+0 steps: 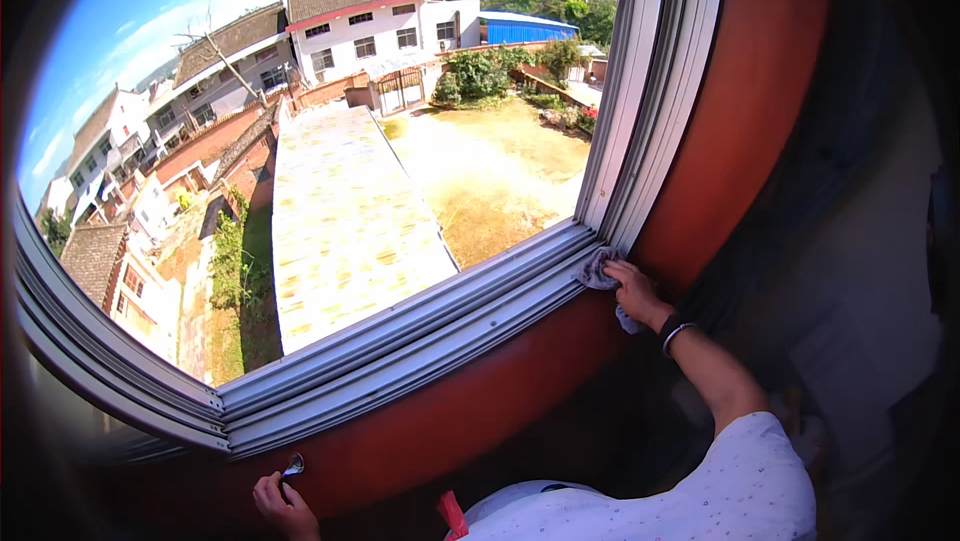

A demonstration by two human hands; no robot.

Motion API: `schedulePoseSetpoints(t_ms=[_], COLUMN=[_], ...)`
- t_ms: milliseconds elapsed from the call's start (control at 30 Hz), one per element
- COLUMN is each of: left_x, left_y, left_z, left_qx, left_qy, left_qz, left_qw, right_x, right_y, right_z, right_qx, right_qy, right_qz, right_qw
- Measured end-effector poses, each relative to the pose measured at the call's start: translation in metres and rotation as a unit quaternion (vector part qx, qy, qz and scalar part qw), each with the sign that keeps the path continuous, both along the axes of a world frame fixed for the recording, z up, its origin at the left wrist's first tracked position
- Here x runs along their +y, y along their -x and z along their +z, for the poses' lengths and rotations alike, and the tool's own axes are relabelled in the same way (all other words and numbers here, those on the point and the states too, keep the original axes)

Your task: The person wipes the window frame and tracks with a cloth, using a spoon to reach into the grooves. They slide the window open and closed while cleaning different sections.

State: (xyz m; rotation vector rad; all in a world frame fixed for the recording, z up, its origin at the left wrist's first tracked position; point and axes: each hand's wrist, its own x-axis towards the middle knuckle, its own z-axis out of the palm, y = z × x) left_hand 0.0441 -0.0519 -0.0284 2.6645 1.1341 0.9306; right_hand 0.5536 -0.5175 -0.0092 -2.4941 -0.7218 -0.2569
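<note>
My right hand (636,293) presses a crumpled grey cloth (597,270) into the lower right corner of the window frame. Its fingers are closed over the cloth, and a loose end hangs below the palm. A dark band with a light edge circles that wrist. Down at the lower left, my left hand (285,507) is closed round the dark handle of what looks like a spoon (293,464), its shiny oval end pointing up. The silver window frame (420,326) has several parallel track grooves along its bottom and right side.
A red-brown sill (480,391) runs below the frame, and a red-brown wall strip (750,91) rises on the right. Beyond the opening lie a sunlit yard (500,171), a pale long roof (350,231) and white houses. A red strip (452,515) shows beside my white shirt.
</note>
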Motion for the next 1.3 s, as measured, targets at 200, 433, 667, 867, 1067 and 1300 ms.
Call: schedulePoseSetpoints(t_ms=[200,433,667,867,1067,1300], left_x=[-0.019,-0.012,0.001,0.022,0.075,0.140], left_y=[-0.001,0.014,-0.008,-0.010,-0.068,-0.123], left_z=[0.029,0.007,0.033,0.081,0.161,0.228], left_qx=[-0.012,-0.006,-0.084,-0.071,0.088,0.432], left_qy=[-0.074,0.019,0.177,0.065,-0.140,-0.267], left_qz=[-0.022,0.059,-0.054,-0.119,-0.168,0.014], left_qw=[0.997,0.998,0.979,0.988,0.972,0.861], right_x=[0.013,0.041,0.016,0.036,0.026,0.040], right_y=[0.059,0.097,0.097,0.109,0.111,0.128], right_z=[0.013,0.005,-0.018,-0.015,-0.015,0.004], right_qx=[0.013,0.017,-0.084,-0.070,-0.061,-0.019], right_qy=[0.007,-0.029,-0.071,-0.067,-0.021,0.001], right_qz=[0.164,0.241,0.165,0.154,0.134,0.086], right_qw=[0.986,0.970,0.980,0.983,0.989,0.996])
